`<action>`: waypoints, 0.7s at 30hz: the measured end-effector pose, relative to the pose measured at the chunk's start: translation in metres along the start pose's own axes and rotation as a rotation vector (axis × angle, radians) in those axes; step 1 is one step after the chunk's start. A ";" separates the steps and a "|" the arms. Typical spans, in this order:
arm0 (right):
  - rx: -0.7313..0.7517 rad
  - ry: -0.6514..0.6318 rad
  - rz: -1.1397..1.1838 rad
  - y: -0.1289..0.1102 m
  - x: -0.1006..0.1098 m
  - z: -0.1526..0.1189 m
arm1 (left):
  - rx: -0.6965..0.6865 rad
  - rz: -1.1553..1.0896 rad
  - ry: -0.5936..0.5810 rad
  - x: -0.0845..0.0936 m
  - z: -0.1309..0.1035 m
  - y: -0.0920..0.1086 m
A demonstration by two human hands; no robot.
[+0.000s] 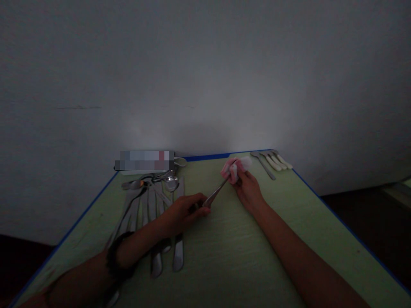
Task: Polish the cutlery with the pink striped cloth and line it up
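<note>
My left hand point(188, 210), a dark band on its wrist, is closed on the near end of a slim metal piece of cutlery point(215, 192) above the middle of the table. Its far end disappears into a crumpled pink and white cloth point(236, 168), so I cannot tell which kind it is. Fingers of my right hand point(248, 188) are pinched around that cloth. Under and beside my left forearm lie several table knives point(178, 252), partly hidden, with a ladle-like round bowl point(171, 183) and other cutlery behind them.
At the back right corner several pieces of cutlery with white handles point(272, 161) lie beside an all-metal one point(266, 167). A white tray point(144, 172), blurred out on top, stands at the back left. The green table point(231, 261) has blue edging and meets a grey wall point(205, 77).
</note>
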State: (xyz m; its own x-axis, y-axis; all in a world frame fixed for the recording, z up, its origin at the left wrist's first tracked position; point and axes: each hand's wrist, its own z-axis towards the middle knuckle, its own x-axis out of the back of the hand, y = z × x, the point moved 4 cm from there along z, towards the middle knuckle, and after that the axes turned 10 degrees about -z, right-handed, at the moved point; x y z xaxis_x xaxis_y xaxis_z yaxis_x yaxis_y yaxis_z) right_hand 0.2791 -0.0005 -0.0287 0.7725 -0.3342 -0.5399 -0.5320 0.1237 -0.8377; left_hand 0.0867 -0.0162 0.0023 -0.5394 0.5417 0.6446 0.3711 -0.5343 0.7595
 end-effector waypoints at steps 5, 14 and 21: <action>0.003 -0.008 -0.008 -0.001 -0.001 -0.001 | 0.005 -0.005 -0.015 -0.001 0.000 -0.002; 0.002 -0.007 -0.018 0.002 0.000 0.001 | -0.020 0.009 -0.010 -0.002 -0.001 -0.002; 0.039 -0.060 -0.123 0.005 0.001 0.003 | -0.011 0.015 -0.021 -0.002 -0.001 -0.002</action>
State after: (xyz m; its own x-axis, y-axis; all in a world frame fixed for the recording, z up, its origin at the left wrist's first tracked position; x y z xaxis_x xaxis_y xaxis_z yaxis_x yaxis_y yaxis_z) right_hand 0.2779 0.0026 -0.0338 0.8508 -0.2929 -0.4364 -0.4193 0.1222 -0.8996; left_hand 0.0862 -0.0172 -0.0003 -0.5176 0.5469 0.6580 0.3710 -0.5496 0.7485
